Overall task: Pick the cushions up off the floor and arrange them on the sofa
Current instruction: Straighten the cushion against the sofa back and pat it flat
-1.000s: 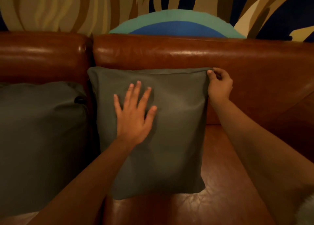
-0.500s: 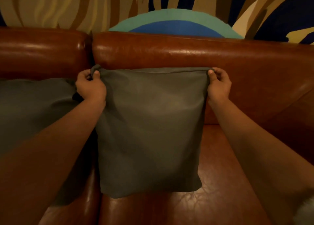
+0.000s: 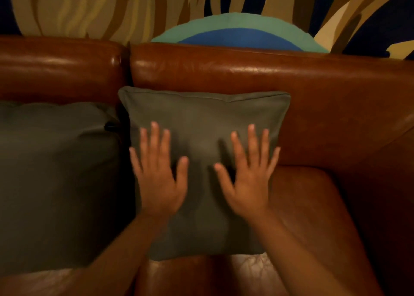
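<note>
Fingers [image 3: 154, 139] blurred — cushion [image 3: 201, 116] half-covered

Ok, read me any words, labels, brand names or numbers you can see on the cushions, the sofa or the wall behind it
None: no readable text anywhere in view.
The middle cushion and the left cushion are plain grey-green fabric with no visible label.
The small dark tab on the left cushion is too small to read.
The sofa is bare brown leather.
The wall mural shows only painted shapes.

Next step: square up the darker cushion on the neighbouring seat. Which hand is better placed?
Left. The left hand lies open on the middle cushion at the edge nearest the darker cushion. The right hand would have to cross over.
</note>
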A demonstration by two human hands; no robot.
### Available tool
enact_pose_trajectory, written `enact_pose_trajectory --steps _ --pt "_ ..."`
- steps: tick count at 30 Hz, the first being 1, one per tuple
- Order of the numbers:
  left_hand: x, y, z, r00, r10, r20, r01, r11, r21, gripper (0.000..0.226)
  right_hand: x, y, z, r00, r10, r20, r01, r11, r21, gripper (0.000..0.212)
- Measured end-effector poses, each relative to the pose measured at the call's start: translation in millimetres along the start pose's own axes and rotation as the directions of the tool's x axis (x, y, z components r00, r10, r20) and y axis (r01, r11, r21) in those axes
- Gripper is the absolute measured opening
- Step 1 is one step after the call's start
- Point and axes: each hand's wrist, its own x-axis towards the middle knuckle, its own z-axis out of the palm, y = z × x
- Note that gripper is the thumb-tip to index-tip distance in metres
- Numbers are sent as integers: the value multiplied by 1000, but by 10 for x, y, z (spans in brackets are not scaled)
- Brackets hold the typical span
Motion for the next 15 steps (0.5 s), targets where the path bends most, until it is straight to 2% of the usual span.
enact_pose_trajectory --steps 2,5,15 --pt "-195 -28 116 988 97 119 -109 990 93 64 -128 -33 166 997 -33 72 39 996 -81 68" --pt "-148 -127 280 975 92 200 -126 979 163 69 -87 26 343 994 -24 102 41 986 -164 69" --pt "-42 -287 666 978 64 201 -110 967 231 71 63 221 823 999 -26 41 34 980 -195 70"
